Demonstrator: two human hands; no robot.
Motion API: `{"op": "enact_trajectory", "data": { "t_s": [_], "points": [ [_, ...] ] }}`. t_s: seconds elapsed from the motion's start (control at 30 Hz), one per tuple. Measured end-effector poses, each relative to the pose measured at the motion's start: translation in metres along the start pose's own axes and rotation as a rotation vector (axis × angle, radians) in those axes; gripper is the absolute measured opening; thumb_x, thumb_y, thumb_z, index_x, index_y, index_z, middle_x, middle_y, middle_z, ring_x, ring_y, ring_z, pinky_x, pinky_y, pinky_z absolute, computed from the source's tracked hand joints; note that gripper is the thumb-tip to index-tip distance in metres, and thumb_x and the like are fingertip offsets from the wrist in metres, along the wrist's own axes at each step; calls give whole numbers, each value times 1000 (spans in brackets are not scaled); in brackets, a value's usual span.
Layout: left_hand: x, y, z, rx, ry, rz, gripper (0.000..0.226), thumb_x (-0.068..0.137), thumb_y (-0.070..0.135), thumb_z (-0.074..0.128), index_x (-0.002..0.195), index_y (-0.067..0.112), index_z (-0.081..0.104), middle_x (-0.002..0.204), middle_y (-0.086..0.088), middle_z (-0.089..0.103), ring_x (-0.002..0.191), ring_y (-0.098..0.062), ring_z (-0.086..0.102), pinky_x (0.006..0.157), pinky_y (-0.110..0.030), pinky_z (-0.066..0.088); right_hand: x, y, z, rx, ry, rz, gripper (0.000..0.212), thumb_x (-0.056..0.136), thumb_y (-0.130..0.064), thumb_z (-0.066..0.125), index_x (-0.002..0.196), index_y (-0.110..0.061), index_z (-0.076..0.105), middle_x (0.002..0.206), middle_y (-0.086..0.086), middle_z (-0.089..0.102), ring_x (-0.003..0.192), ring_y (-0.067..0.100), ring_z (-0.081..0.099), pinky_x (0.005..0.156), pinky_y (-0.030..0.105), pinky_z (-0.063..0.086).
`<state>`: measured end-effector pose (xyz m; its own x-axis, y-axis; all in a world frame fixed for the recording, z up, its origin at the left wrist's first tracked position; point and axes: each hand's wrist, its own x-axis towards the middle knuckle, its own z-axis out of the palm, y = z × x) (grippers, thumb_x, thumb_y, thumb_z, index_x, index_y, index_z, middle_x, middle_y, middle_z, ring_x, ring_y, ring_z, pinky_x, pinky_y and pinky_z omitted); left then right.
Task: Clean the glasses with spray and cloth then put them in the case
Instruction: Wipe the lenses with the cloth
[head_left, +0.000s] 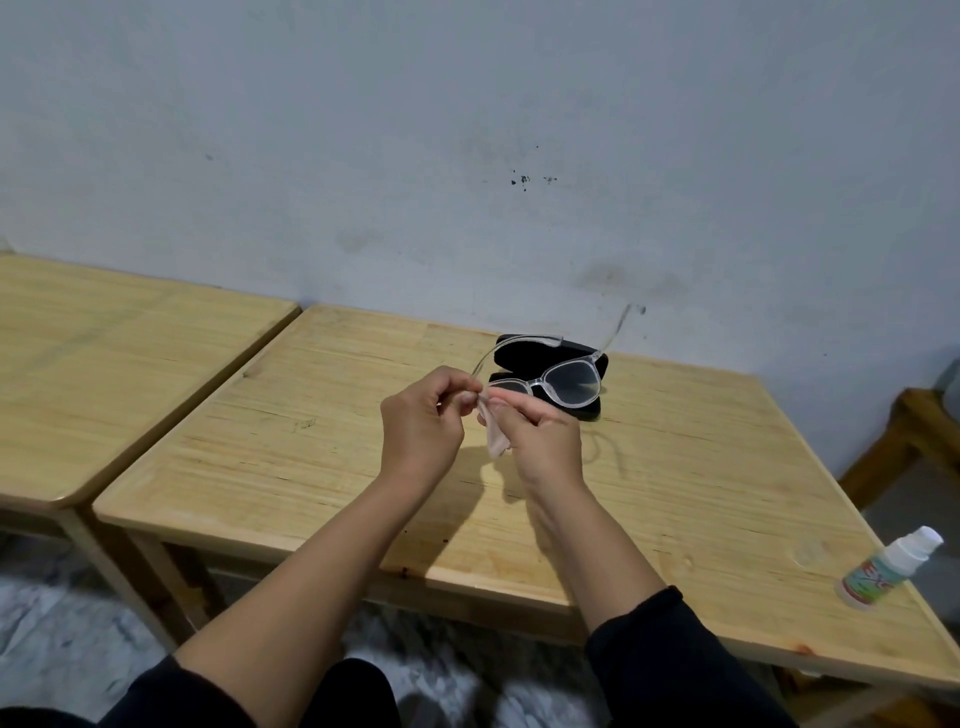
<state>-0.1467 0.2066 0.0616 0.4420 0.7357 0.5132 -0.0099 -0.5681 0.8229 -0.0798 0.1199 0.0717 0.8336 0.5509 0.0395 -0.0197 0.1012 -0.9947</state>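
Clear-framed glasses are held up above the table, arms unfolded and pointing away from me. My left hand pinches the left end of the frame. My right hand presses a small pale pink cloth against the left lens, with the cloth hanging down between both hands. An open black case lies on the table behind the glasses. The white spray bottle lies on its side at the table's right front corner, away from both hands.
The wooden table stands against a grey wall. A second wooden table adjoins it on the left. A wooden stool or bench sits at the far right.
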Motion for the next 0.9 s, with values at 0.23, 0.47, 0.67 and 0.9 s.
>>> {"op": "enact_trajectory", "data": {
  "t_s": [0.23,0.47,0.67,0.9],
  "points": [
    [4,-3,0,33,-1,-16,24,83,-4,58,82,19,67,72,8,67,72,0,65,62,-4,46,-6,5,-1,-75,216,-49,15,86,-13,65,87,-26,74,80,-17,69,83,-2,66,69,7,48],
    [-12,3,12,63,-47,148,21,80,-6,60,82,13,69,74,13,66,71,12,62,62,-3,44,1,14,19,66,496,-71,19,89,-17,62,105,-17,72,102,4,73,94,22,69,82,33,57],
    [-11,1,9,67,-26,146,22,80,-6,60,80,14,69,70,12,66,72,2,65,60,-5,45,4,5,10,234,224,29,20,90,-4,59,106,-10,69,94,-5,69,82,3,65,63,7,50],
    [-5,1,5,29,-23,57,20,81,-3,61,81,16,68,73,9,68,71,1,65,61,-7,47,10,3,5,189,72,56,18,84,0,64,97,-10,71,84,-1,71,71,3,66,64,11,51]
  ]
}}
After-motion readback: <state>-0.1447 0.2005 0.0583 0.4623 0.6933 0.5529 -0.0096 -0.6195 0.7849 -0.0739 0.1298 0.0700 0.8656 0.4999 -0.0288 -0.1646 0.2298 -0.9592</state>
